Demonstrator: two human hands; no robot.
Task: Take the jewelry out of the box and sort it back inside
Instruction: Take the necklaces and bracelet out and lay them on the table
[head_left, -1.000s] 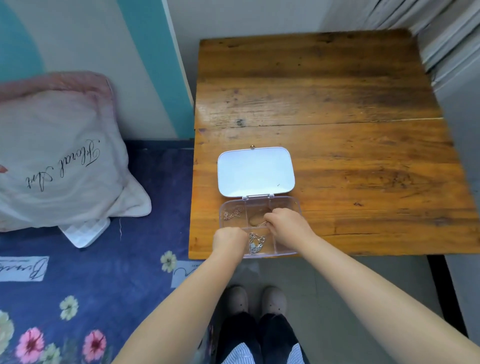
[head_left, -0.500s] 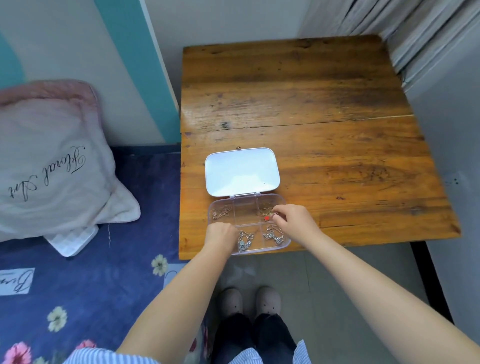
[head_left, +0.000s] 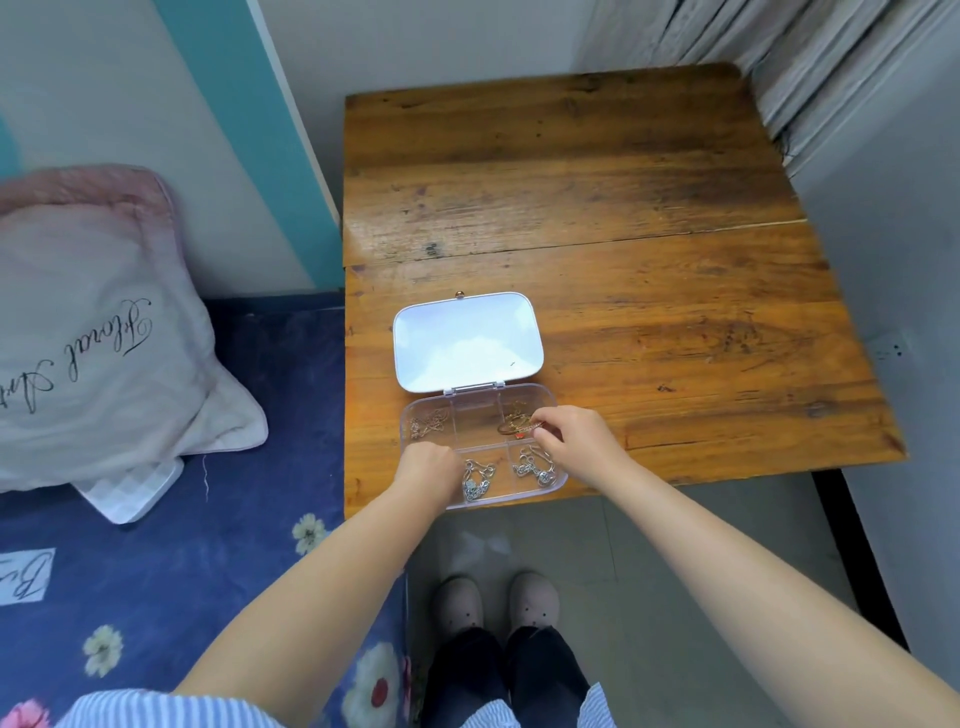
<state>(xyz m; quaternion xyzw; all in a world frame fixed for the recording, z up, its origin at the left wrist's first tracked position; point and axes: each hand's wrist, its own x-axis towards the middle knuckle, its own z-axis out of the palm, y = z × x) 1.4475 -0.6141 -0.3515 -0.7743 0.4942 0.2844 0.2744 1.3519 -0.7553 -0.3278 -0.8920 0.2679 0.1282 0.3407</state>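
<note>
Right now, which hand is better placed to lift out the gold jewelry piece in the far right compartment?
The right hand: its fingers already pinch at the gold jewelry piece. The left hand rests on the clear plastic compartment box's near left corner.

The jewelry box (head_left: 540, 400) is seen as clear glossy plastic. The table (head_left: 649, 260) is made of varnished, worn wood. Metal chains (head_left: 478, 480) are held inside.

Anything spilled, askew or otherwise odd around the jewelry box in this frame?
Nothing spilled or damaged. The one oddity: the clear box sits at the table's near edge, its front corner seeming to overhang slightly. The jewelry is all inside compartments; the right hand pinches a gold piece.
</note>
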